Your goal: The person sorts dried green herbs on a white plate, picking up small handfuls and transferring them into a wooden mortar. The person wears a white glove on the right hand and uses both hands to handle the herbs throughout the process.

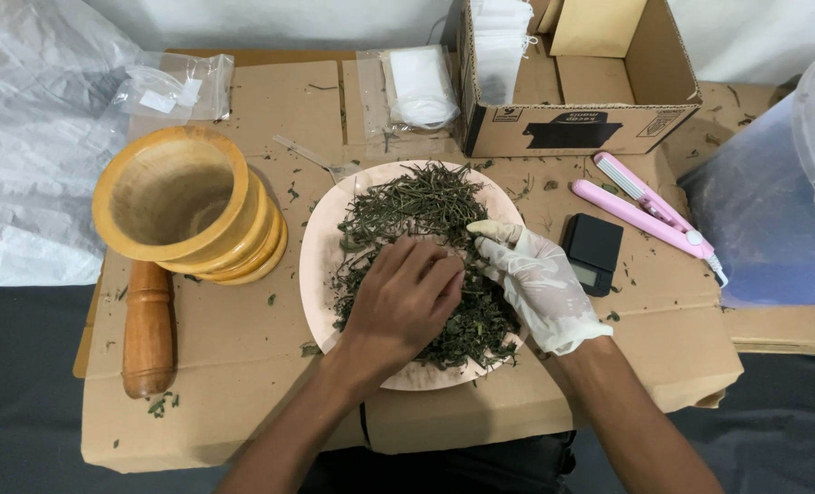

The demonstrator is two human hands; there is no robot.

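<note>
Flattened brown cardboard (243,366) is spread over a dark floor as the work surface. Nearest, the bare left hand (406,300) is laid palm-down on a heap of dried green herbs (421,215), its fingers curled together and pressed into the leaves; whether a pinch is held beneath them cannot be told. Just beside it, the white-gloved right hand (536,279) rests on the heap's right edge, fingers extended and loosely together. The herbs are piled on a pale pink plate (318,247). Sorting or crumbling of the leaves appears to be the step in hand; any further handling would call for a light grip so that nothing is swept off the plate. To the left a wooden pestle (148,329) and mortar (183,201) are set; to the right, a small black scale (592,252) and a pink sealer (645,212). Farthest, an open carton (572,119) is seen.
</note>
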